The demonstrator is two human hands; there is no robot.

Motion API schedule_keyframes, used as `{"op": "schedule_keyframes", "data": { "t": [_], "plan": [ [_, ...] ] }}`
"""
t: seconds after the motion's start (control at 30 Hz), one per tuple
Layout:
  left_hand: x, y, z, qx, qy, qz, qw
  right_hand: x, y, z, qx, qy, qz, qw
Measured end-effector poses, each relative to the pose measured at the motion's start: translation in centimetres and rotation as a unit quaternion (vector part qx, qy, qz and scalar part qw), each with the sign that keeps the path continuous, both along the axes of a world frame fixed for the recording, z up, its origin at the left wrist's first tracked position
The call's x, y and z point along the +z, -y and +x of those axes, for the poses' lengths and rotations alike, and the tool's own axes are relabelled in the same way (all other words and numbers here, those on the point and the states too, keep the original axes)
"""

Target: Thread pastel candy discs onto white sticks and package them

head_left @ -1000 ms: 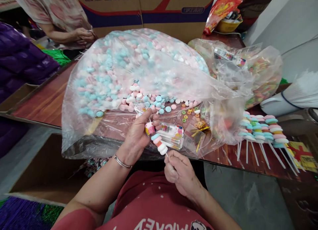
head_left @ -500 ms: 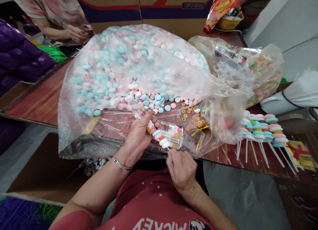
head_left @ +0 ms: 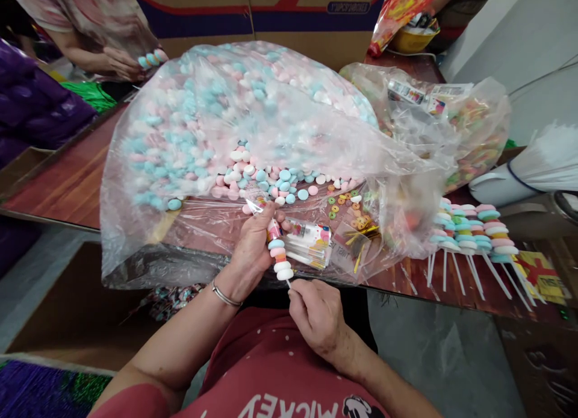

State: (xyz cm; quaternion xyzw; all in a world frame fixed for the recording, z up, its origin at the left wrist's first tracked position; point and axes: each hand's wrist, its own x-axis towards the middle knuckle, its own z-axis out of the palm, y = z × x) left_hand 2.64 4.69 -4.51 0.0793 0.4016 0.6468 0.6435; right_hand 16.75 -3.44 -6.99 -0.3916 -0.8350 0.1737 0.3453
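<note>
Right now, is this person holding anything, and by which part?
A candy skewer: the right grip pinches its stick at the near end; the left grip holds the wrapper at the far end.

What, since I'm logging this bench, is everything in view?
table: one, reddish, centre
candy stick: one, multicoloured, front centre
candy bag: one, clear, table centre
loose candies: many, pink, blue, white, bag's front
rings: many, orange, green, right of centre
wrappers: stack, mostly white, table front
strips: several, gold, beside wrappers
candy skewers: several, pastel, table right
second bag: one, clear, back right
jug: one, pale, far right
sticks: many, white, in jug
printed item: one, yellow, right front
carton: one, brown, back
packet: one, red, back right
bowl: one, yellow, below packet
bundle: one, purple, left
open box: one, brown, lower left
other people: at least two, back
left hand: one, candy stick's top
right hand: one, candy stick's bottom
</note>
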Motion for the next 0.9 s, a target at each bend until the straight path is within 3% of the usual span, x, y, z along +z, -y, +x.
{"op": "schedule_keyframes", "data": {
  "t": [0.13, 0.2, 0.27, 0.37, 0.43, 0.47, 0.53, 0.63, 0.7, 0.9],
  "plan": [
    [0.3, 0.3, -0.1, 0.009, 0.005, 0.041, 0.999, 0.3, 0.1, 0.1, -0.004, -0.073, -0.092, 0.993],
    [0.5, 0.4, 0.0, 0.003, 0.006, 0.049, 0.999, 0.2, 0.1, 0.0, -0.017, -0.127, -0.179, 0.976],
    [0.6, 0.6, 0.2, -0.004, 0.007, 0.048, 0.999, 0.0, 0.1, -0.2, -0.043, -0.201, -0.3, 0.932],
    [0.6, 1.1, 0.9, -0.019, -0.002, 0.048, 0.999, -0.1, -0.2, -0.8, -0.064, -0.324, -0.453, 0.828],
    [0.4, 1.6, 1.6, -0.036, -0.01, 0.05, 0.998, -0.2, -0.5, -1.3, -0.068, -0.386, -0.491, 0.778],
    [0.3, 2.0, 2.0, -0.048, -0.012, 0.05, 0.998, -0.3, -0.7, -1.5, -0.069, -0.402, -0.493, 0.768],
    [0.2, 2.9, 2.7, -0.066, -0.017, 0.05, 0.996, -0.5, -1.1, -1.6, -0.079, -0.401, -0.467, 0.784],
    [0.2, 3.9, 3.0, -0.087, -0.025, 0.05, 0.995, -0.6, -1.5, -1.1, -0.11, -0.322, -0.375, 0.862],
    [0.4, 3.9, 2.4, -0.093, -0.039, 0.061, 0.993, -0.6, -1.7, -0.5, -0.117, -0.267, -0.325, 0.899],
    [0.9, 0.4, -1.0, 0.002, -0.031, 0.056, 0.998, 0.1, -1.8, 0.3, -0.066, -0.226, -0.32, 0.918]
  ]
}}
